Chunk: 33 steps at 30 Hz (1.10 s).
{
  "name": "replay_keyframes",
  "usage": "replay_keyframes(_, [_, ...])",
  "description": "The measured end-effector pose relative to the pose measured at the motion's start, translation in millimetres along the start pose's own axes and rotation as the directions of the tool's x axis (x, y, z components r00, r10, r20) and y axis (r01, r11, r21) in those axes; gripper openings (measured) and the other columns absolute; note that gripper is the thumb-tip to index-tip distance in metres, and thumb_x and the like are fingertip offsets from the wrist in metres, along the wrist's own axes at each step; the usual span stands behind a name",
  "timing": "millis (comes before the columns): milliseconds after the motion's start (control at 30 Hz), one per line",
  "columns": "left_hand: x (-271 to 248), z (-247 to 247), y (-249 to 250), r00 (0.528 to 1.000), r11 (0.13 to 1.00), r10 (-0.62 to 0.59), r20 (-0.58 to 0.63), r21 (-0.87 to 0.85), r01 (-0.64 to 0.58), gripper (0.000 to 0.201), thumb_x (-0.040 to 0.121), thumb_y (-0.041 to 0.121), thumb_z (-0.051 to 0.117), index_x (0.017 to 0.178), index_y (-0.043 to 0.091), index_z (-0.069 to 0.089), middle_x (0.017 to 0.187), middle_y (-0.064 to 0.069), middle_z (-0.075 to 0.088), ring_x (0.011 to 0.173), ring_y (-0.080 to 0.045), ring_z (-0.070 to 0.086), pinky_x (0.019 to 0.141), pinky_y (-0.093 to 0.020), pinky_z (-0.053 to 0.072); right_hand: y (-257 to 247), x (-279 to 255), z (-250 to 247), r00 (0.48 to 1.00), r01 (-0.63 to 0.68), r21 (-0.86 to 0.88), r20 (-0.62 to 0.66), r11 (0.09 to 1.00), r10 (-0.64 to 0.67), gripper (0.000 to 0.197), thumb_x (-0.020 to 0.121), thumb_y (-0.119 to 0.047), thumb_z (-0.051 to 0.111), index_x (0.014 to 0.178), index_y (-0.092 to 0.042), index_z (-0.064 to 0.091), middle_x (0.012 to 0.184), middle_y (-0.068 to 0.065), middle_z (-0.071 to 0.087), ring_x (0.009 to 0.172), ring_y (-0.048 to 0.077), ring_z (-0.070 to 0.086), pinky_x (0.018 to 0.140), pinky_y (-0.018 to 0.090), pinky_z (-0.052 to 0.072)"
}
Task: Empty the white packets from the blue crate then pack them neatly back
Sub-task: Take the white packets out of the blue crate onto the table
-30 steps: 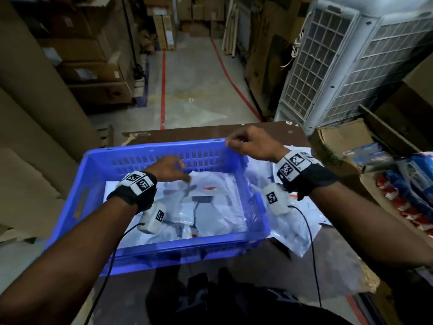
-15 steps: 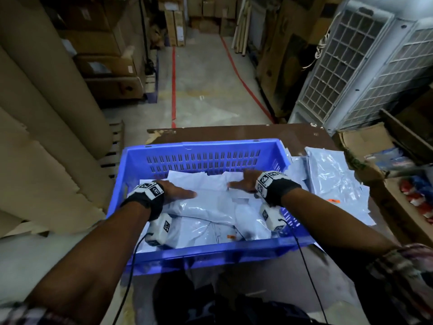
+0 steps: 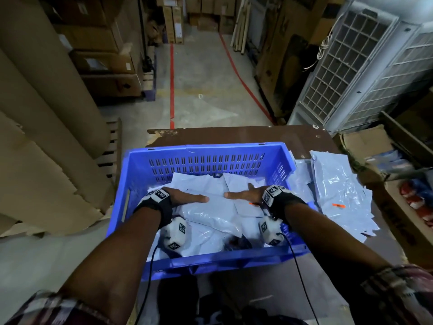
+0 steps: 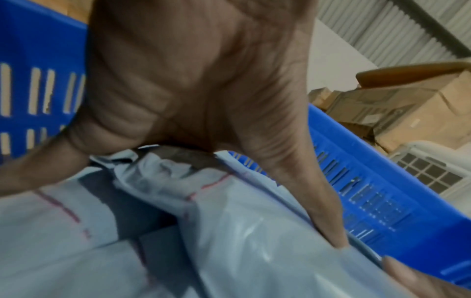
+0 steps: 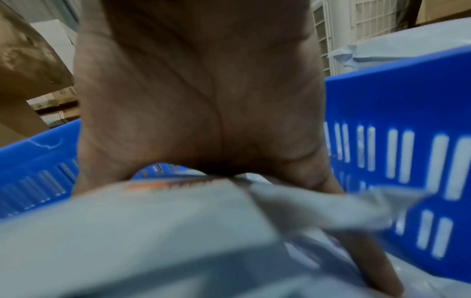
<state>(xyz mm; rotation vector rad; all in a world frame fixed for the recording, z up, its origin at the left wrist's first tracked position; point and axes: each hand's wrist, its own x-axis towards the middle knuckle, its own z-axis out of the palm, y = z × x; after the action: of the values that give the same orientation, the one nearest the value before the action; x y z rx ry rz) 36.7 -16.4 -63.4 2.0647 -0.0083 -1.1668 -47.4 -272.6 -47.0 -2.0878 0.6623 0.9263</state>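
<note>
The blue crate (image 3: 206,151) stands on a brown table and holds several white packets (image 3: 210,214). Both hands lie inside it on top of the pile, fingers stretched out toward each other. My left hand (image 3: 187,197) presses flat on the packets at the crate's left; the left wrist view shows its fingers (image 4: 328,227) spread on a white packet (image 4: 242,242). My right hand (image 3: 243,195) presses flat on the packets at the right, and in the right wrist view its palm rests on a packet (image 5: 153,221) with an orange mark. More white packets (image 3: 339,191) lie on the table right of the crate.
An open cardboard box (image 3: 375,151) and red-and-blue goods (image 3: 417,195) sit at the table's right. Large white grilled units (image 3: 365,66) stand behind. Cardboard sheets (image 3: 42,137) lean at the left. A concrete aisle with red lines (image 3: 172,85) runs ahead.
The right hand left the crate's far rim and came down onto the packets inside. The left hand slid inward, and both hands now press flat with fingertips nearly meeting.
</note>
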Motion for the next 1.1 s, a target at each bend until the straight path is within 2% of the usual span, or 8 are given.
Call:
replay_keyframes(167, [20.2, -1.9, 14.3, 0.977, 1.0, 0.009, 0.211, 0.014, -0.012, 0.074, 0.067, 0.059, 0.083, 0.132, 0.034, 0.058, 0.139, 0.003, 0.058, 0.125, -0.017, 0.057, 0.109, -0.041, 0.041, -29.2, -5.3, 13.6, 0.883, 0.453, 0.11, 0.082, 0.885, -0.462, 0.083, 0.086, -0.053, 0.071, 0.151, -0.046, 0.021, 0.154, -0.015, 0.035, 0.144, 0.014, 0.032, 0.118, 0.039, 0.027])
replay_keyframes(267, [-16.3, 3.1, 36.3, 0.97, 0.99, 0.02, 0.241, -0.139, 0.015, 0.035, 0.089, 0.029, 0.071, 0.119, 0.012, 0.067, 0.123, -0.014, 0.068, 0.113, -0.032, 0.063, 0.103, -0.045, 0.047, -29.6, -5.5, 12.6, 0.804, 0.567, 0.188, 0.085, 0.802, -0.588, 0.079, 0.091, -0.017, 0.072, 0.15, -0.037, 0.024, 0.15, -0.013, 0.04, 0.13, -0.011, 0.041, 0.103, 0.014, 0.042])
replay_keyframes(333, [-22.1, 5.1, 37.9, 0.964, 0.977, 0.045, 0.261, -0.214, 0.012, 0.037, 0.087, 0.023, 0.073, 0.12, 0.009, 0.067, 0.119, -0.017, 0.069, 0.11, -0.036, 0.064, 0.101, -0.047, 0.049, -31.7, -8.9, 8.4, 0.789, 0.584, 0.192, 0.093, 0.789, -0.607, 0.088, 0.086, -0.014, 0.077, 0.151, -0.037, 0.022, 0.151, -0.014, 0.037, 0.128, -0.014, 0.039, 0.096, 0.007, 0.042])
replay_keyframes(433, [-21.2, 8.6, 38.3, 0.974, 0.956, 0.079, 0.212, -0.294, -0.013, 0.047, 0.078, 0.022, 0.081, 0.122, 0.012, 0.067, 0.113, -0.014, 0.072, 0.101, -0.033, 0.07, 0.085, -0.045, 0.057, -33.4, -15.8, 2.5, 0.843, 0.525, 0.098, 0.078, 0.846, -0.532, 0.089, 0.071, -0.046, 0.087, 0.143, -0.046, 0.035, 0.137, -0.02, 0.053, 0.125, -0.001, 0.051, 0.107, 0.029, 0.045])
replay_keyframes(533, [-19.3, 14.4, 36.2, 0.981, 0.934, 0.153, 0.122, -0.343, -0.103, 0.053, 0.073, 0.018, 0.086, 0.122, 0.014, 0.067, 0.111, -0.01, 0.073, 0.099, -0.029, 0.071, 0.086, -0.046, 0.058, -35.4, -27.3, -1.3, 0.846, 0.515, 0.099, 0.103, 0.852, -0.523, 0.074, 0.077, -0.034, 0.084, 0.139, -0.035, 0.044, 0.122, -0.023, 0.061, 0.11, -0.01, 0.058, 0.098, 0.019, 0.048])
replay_keyframes(600, [-20.4, 16.6, 36.5, 0.97, 0.92, 0.221, 0.102, -0.352, -0.173, 0.053, 0.075, 0.013, 0.084, 0.124, 0.017, 0.065, 0.116, -0.008, 0.072, 0.106, -0.028, 0.069, 0.095, -0.05, 0.053, -37.9, -37.0, -4.9, 0.853, 0.513, 0.087, 0.062, 0.854, -0.518, 0.065, 0.075, -0.034, 0.086, 0.132, -0.035, 0.054, 0.118, -0.018, 0.066, 0.111, 0.0, 0.06, 0.104, 0.032, 0.047])
replay_keyframes(733, [-37.4, 14.5, 48.0, 0.941, 0.884, 0.328, 0.079, -0.378, -0.276, 0.047, 0.083, 0.003, 0.074, 0.125, 0.019, 0.061, 0.115, -0.006, 0.072, 0.101, -0.022, 0.071, 0.07, -0.035, 0.059, -40.7, -56.7, -14.3, 0.837, 0.534, 0.124, 0.057, 0.836, -0.544, 0.056, 0.077, -0.023, 0.084, 0.126, -0.034, 0.057, 0.116, -0.015, 0.069, 0.11, 0.005, 0.062, 0.1, 0.033, 0.049])
replay_keyframes(1100, [-91.5, -20.8, 103.8, 0.852, 0.816, 0.521, -0.06, -0.258, -0.517, 0.084, 0.055, 0.013, 0.095, 0.13, 0.019, 0.057, 0.118, -0.005, 0.071, 0.108, -0.026, 0.068, 0.093, -0.048, 0.054, -43.3, -106.4, -34.4, 0.679, 0.723, 0.304, -0.149, 0.62, -0.719, 0.08, 0.083, -0.011, 0.079, 0.148, -0.023, 0.035, 0.134, -0.006, 0.062, 0.123, 0.011, 0.059, 0.099, 0.034, 0.052])
